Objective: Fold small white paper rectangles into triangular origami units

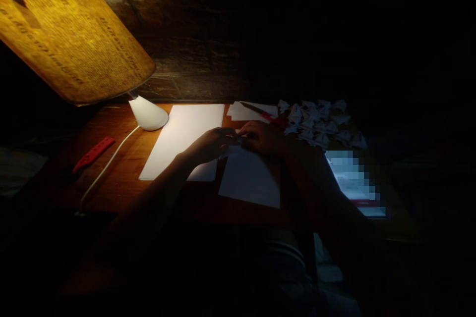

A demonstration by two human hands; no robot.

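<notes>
My left hand [214, 142] and my right hand [265, 137] meet over the middle of the table, fingertips close together. Between them they pinch a small piece of folded paper [241, 141], mostly hidden by the fingers and dim. Just below lies a loose white sheet [251, 178], its upper edge under the hands. Left of it, partly under my left forearm, is a stack of larger white paper [188, 133]. Beyond my right hand spreads a pile of small folded paper pieces [316, 121].
A lit lamp with a printed shade [82, 34] and white base [148, 114] stands at the left; its cord runs forward. A red-handled blade [260, 112] rests on small paper sheets [238, 112]. A red perforated strip-like tool [94, 153] lies left, a glowing screen [353, 188] right.
</notes>
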